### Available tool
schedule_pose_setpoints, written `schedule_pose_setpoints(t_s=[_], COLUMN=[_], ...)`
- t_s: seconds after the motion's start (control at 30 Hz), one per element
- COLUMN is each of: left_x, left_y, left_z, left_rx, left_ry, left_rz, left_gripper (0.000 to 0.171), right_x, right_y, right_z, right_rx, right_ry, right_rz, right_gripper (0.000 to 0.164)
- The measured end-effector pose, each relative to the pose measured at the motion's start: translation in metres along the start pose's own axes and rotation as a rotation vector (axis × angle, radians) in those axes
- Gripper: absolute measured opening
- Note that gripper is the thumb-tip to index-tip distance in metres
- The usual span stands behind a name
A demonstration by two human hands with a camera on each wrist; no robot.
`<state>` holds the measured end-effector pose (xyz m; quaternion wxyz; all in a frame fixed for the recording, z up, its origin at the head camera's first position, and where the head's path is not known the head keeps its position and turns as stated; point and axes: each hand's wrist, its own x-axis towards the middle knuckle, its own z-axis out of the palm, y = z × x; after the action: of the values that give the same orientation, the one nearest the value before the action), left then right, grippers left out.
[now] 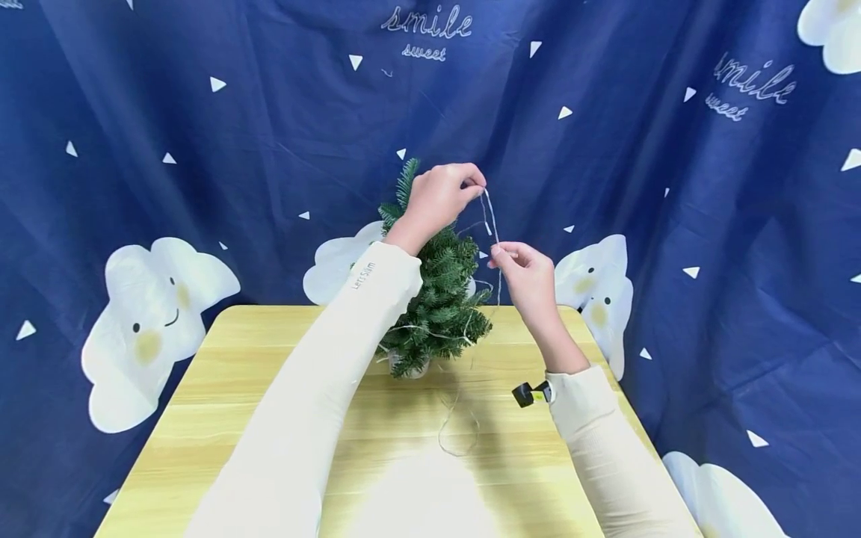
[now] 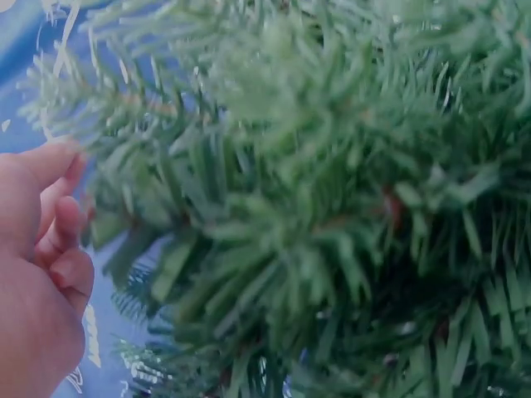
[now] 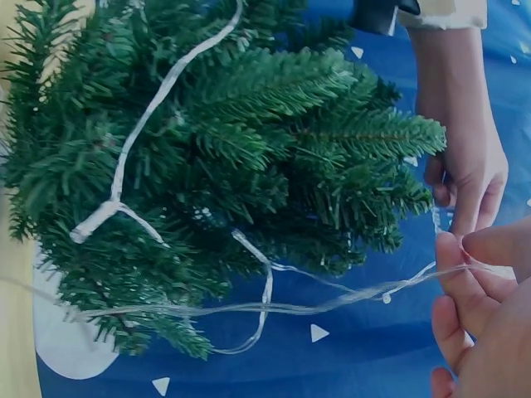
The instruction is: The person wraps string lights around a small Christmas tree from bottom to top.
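Observation:
A small green artificial fir tree [image 1: 444, 299] stands at the back middle of a yellow wooden table [image 1: 235, 388]. A thin pale light string [image 1: 493, 220] is wound loosely over its branches [image 3: 232, 149]. My left hand [image 1: 477, 184] is raised beside the treetop and pinches the string's upper part. Lower and to the right, my right hand [image 1: 499, 254] pinches the same string [image 3: 265, 307] between thumb and fingertips [image 3: 452, 253]. The stretch between the hands hangs nearly taut. In the left wrist view, blurred needles [image 2: 332, 207] fill the frame, with my left hand [image 2: 41, 249] at the left edge.
The loose end of the string lies in a loop [image 1: 459, 437] on the table in front of the tree. A dark blue cloth [image 1: 706, 224] with white clouds and triangles hangs behind and around the table. A black wrist camera [image 1: 528, 394] sits on my right sleeve.

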<state>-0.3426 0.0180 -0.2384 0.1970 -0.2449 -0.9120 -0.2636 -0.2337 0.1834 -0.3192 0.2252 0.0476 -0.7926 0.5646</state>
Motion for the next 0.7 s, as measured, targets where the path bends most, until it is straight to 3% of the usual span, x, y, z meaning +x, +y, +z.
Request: schedule_pose_setpoints(t_s=[0.4, 0.7], left_x=[0.001, 0.001], left_y=[-0.001, -0.002], left_z=[-0.015, -0.022], left_rx=[-0.057, -0.109], left_ry=[0.092, 0.128], left_rz=[-0.146, -0.215], left_gripper=[0.015, 0.015], right_x=[-0.036, -0.047], right_y=[0.007, -0.001], right_z=[-0.008, -0.014], right_rx=[-0.078, -0.070], right_ry=[-0.043, -0.014], right_rz=[-0.016, -0.111], right_gripper=[0.026, 0.026])
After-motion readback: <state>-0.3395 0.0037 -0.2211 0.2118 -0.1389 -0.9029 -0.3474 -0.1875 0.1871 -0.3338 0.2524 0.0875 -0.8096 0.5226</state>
